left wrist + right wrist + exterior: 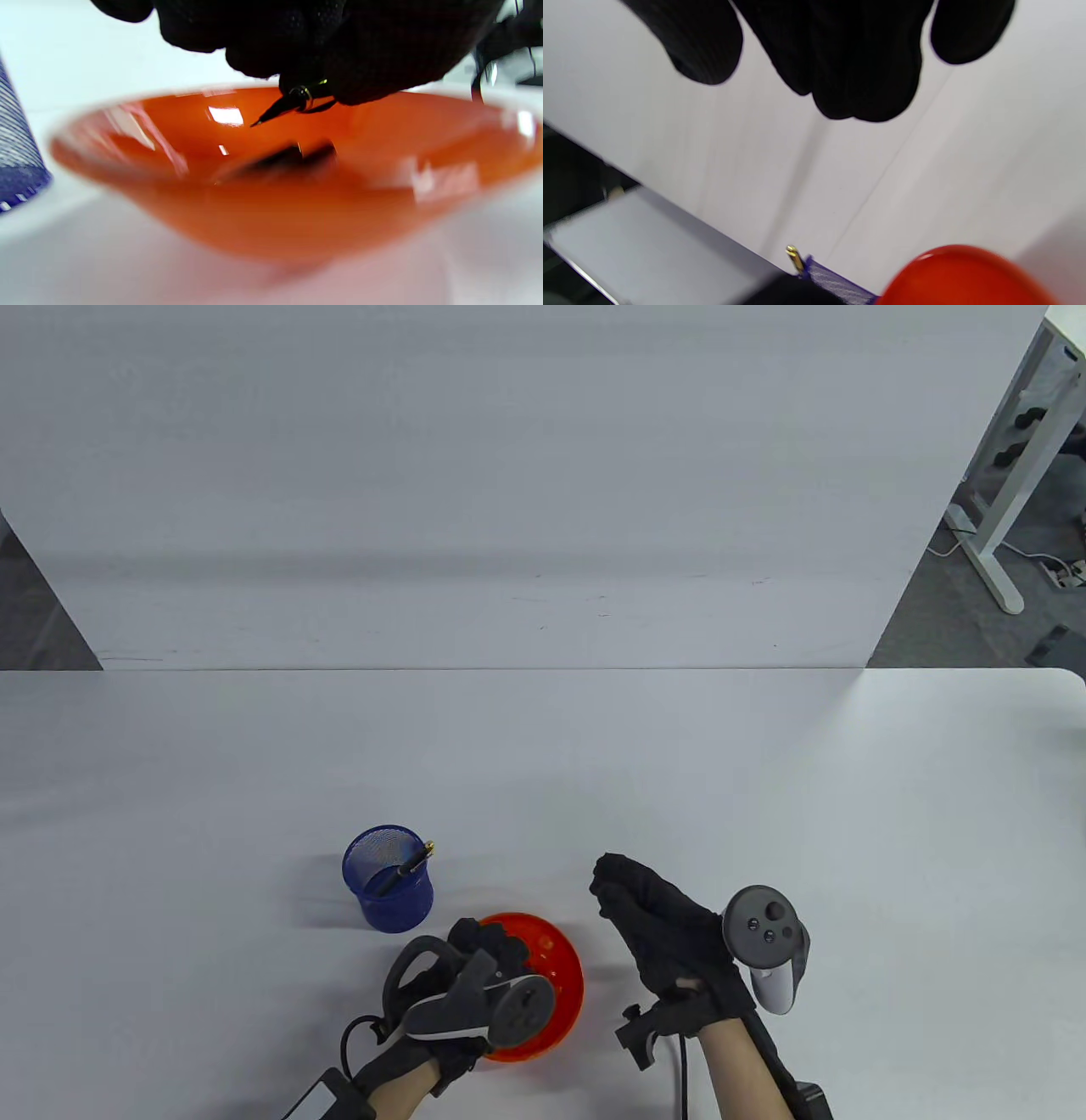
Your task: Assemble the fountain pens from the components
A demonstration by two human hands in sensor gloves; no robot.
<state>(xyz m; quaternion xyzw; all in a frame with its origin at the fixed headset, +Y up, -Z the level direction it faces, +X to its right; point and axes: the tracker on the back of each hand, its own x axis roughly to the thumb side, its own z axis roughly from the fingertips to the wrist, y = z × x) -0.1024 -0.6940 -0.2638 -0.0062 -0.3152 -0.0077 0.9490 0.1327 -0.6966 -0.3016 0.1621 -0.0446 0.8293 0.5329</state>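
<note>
Left hand (pixel 322 38): pinches nib section (pixel 292 101) over red bowl (pixel 169 127).
Below grip: blurred dark parts (pixel 288 159).
Right hand (pixel 657 929): loosely curled, empty.
Beside bowl: blue mesh cup (pixel 388 880), pen (pixel 405 869) inside.

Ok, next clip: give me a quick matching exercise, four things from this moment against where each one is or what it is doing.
Things:
1. left hand
2. right hand
3. finished pen
4. red bowl

States:
A. stands tilted in the blue mesh cup
B. sits on the table just right of the blue mesh cup
C. holds nothing, above the table right of the bowl
D. pinches a pen nib piece over the bowl

Pairs: 1-D, 2-C, 3-A, 4-B
</note>
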